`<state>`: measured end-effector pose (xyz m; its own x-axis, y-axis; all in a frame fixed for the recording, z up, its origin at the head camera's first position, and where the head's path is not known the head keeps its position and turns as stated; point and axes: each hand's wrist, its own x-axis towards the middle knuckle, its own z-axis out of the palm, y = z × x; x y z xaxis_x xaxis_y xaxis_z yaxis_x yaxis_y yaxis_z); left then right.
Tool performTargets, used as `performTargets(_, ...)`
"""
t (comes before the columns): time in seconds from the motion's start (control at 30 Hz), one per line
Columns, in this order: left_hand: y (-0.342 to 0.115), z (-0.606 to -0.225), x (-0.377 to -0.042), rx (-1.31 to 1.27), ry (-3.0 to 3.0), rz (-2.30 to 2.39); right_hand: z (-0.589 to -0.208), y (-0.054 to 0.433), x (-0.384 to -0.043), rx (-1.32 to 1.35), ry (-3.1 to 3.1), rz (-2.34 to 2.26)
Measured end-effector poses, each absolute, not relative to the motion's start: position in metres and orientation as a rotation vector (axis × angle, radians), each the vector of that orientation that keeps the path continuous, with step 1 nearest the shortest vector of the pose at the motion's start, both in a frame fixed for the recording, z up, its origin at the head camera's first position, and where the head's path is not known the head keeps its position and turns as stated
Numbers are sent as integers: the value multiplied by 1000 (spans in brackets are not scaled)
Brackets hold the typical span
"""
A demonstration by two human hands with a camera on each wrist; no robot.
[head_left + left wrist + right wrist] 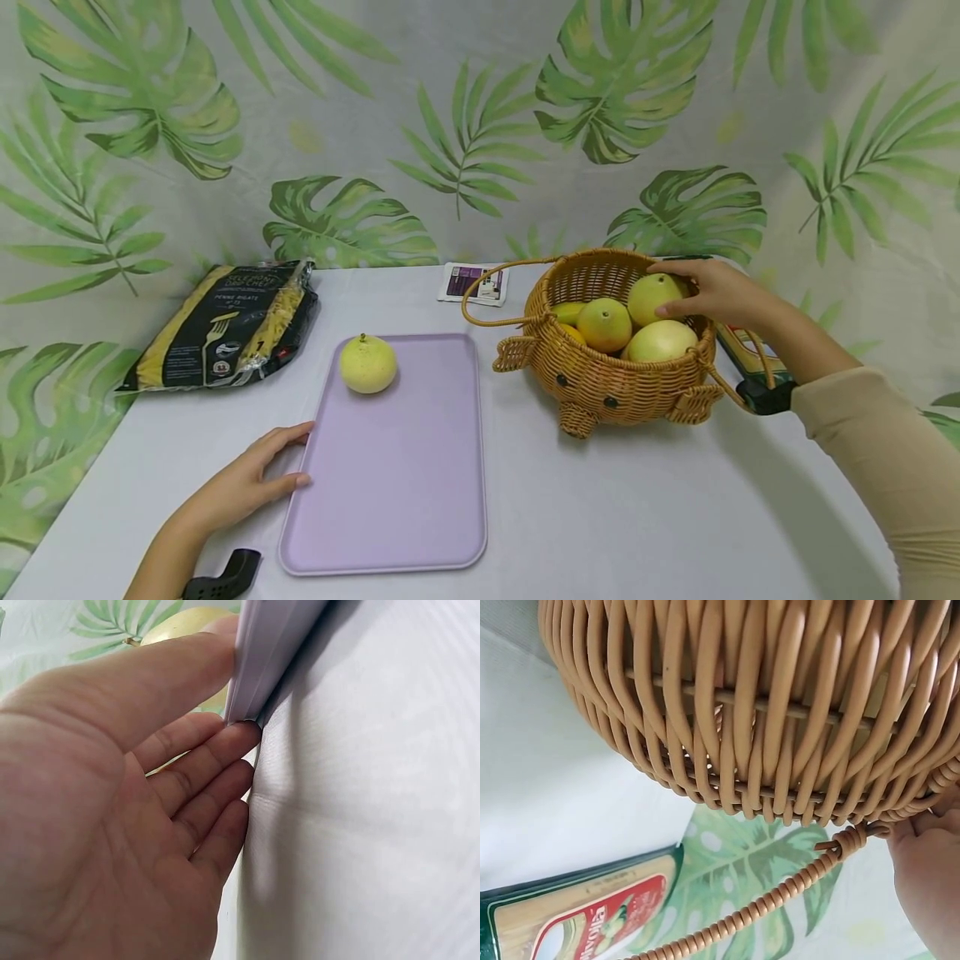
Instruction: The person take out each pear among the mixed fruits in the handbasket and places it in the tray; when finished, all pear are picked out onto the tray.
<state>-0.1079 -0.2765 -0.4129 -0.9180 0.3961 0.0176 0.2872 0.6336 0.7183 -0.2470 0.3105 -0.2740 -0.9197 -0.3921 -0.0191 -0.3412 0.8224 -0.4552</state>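
White tabletop (585, 517), right hand (722, 292) half-curled round greenish fruit (651, 300)

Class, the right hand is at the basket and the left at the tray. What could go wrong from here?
Lifting the fruit that the right hand grips might dislodge the pale fruit beside it in the basket.

If the left hand jolts the tray, the round fruit there could roll.

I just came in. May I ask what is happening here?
The person's right hand holds a round yellow-green fruit inside the brown wicker basket with an animal face, among other fruit. The left hand touches the left edge of the flat rectangular lilac tray. One round yellow fruit with a stem sits on it, near the far left corner.
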Motion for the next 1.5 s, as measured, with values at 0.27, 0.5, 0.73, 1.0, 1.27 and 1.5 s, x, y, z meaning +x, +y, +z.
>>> performTargets(0.27, -277, -414, -110, 553, 2717, 1132, -274, 311, -244, -589, 2899, -680)
performTargets(0.5, -276, -413, -110, 600, 2728, 1132, -267, 309, -243, -585, 2944, -663)
performTargets(0.73, -278, -414, -109, 591, 2728, 1142, -261, 307, -247, -562, 2897, -588)
performTargets(1.0, -279, -413, -108, 579, 2725, 1131, -269, 309, -250, -570, 2814, -653)
performTargets(1.27, -279, -416, -108, 568, 2739, 1126, -270, 305, -250, -602, 2823, -673)
performTargets(1.5, -278, -414, -108, 579, 2736, 1125, -271, 306, -250, -612, 2865, -671)
